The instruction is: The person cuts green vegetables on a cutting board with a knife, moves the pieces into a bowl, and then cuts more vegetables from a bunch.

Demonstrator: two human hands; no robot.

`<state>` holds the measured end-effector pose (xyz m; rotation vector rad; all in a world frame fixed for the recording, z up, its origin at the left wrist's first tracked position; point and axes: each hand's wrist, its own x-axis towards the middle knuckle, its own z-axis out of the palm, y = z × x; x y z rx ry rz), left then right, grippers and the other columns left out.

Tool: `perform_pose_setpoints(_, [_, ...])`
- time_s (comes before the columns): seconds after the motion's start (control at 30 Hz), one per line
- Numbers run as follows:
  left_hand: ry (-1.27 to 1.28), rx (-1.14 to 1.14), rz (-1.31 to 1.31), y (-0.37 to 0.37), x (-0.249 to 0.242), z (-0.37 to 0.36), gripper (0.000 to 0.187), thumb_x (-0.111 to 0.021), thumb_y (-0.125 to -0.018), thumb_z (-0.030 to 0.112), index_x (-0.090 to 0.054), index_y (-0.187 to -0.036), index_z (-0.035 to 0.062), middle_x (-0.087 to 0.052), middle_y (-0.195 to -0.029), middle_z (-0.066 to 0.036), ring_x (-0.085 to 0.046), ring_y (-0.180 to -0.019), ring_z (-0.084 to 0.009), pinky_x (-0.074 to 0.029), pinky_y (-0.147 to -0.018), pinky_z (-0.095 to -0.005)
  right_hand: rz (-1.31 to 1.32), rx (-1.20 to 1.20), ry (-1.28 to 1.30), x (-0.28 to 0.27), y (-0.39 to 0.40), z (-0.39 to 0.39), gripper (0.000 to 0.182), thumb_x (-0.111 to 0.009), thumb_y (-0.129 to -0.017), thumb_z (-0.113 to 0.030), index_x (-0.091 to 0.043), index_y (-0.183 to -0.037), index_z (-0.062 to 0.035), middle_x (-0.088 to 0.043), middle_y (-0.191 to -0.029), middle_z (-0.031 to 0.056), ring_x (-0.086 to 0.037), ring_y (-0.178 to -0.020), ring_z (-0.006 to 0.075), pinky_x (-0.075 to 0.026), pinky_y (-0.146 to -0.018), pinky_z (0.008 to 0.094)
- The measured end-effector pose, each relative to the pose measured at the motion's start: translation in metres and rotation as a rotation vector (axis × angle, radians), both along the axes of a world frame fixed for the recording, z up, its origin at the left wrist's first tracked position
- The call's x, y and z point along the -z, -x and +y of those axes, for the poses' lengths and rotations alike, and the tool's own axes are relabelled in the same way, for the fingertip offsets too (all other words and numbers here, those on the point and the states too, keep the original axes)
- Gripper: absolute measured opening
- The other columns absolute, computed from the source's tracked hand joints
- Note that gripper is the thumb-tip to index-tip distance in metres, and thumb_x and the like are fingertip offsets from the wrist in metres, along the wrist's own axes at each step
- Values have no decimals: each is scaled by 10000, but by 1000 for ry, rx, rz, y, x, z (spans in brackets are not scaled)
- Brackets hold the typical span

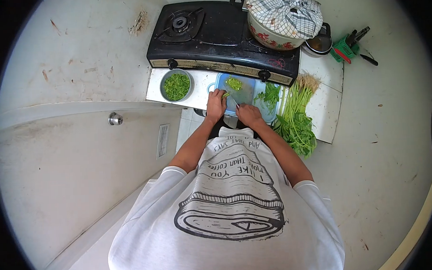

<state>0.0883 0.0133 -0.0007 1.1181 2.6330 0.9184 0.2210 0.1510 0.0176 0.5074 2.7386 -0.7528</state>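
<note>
My left hand (216, 104) is closed around a few green stems (225, 94) and presses them on a blue cutting board (248, 86). A small knife (235, 101) is gripped in my right hand (248, 114), its blade pointing toward the stems; most of the handle is hidden by the fingers. Just beyond my left hand, a pile of chopped stems (233, 83) lies on the board. Loose green leaves (270, 96) rest on the board's right side.
A bowl (190, 91) of chopped greens (176, 86) stands at left. Long-stemmed leafy greens (295, 115) with roots lie at right. Behind are a black gas stove (222, 32), a cloth-covered floral pot (272, 39), a small pot (319, 44) and a green basket (345, 48) of utensils.
</note>
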Motion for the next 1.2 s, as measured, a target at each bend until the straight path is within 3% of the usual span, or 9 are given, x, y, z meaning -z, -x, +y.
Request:
perform_pose_setpoints(0.3, [-33, 0, -19, 0, -5, -1, 253, -654, -870, 35, -689, -1121, 34, -634, -1035, -162, -568, -995, -388, -502, -907, -468, 6, -22, 28, 8, -10, 7, 444, -511, -1035, -355, -666, -1031, 62, -736, -883, 268, -737, -827, 436, -594, -781, 516])
perform_pose_setpoints(0.8, [-25, -50, -22, -4, -8, 2, 247, -661, -862, 33, -712, -1104, 44, -629, -1013, -165, -567, -978, -389, -492, -897, -474, 22, -30, 34, 12, 0, -1, 453, -468, -1047, -348, -690, -1015, 46, -742, -908, 271, -751, -867, 412, -597, -813, 513])
perform_pose_setpoints(1.0, [-69, -55, -19, -3, -4, 3, 248, -662, -855, 20, -720, -1096, 31, -640, -1013, -168, -578, -975, -387, -495, -899, -462, 24, 3, 35, 3, 2, -2, 471, -472, -1057, -364, -689, -982, 47, -739, -893, 269, -736, -829, 446, -597, -777, 527])
perform_pose_setpoints(1.1, [-79, -51, -21, -3, -4, 0, 252, -664, -851, 14, -720, -1096, 25, -641, -1012, -168, -580, -976, -385, -496, -900, -457, -35, -26, 87, -12, -8, -4, 458, -459, -1058, -334, -704, -1000, 48, -741, -963, 266, -741, -894, 424, -582, -845, 528])
perform_pose_setpoints(1.2, [-77, -55, -22, -5, -4, 1, 257, -667, -848, 13, -718, -1100, 27, -639, -1011, -165, -579, -973, -383, -496, -901, -455, 12, -35, 45, 6, -5, -2, 477, -473, -1057, -371, -694, -990, 46, -737, -899, 272, -734, -850, 445, -596, -799, 519])
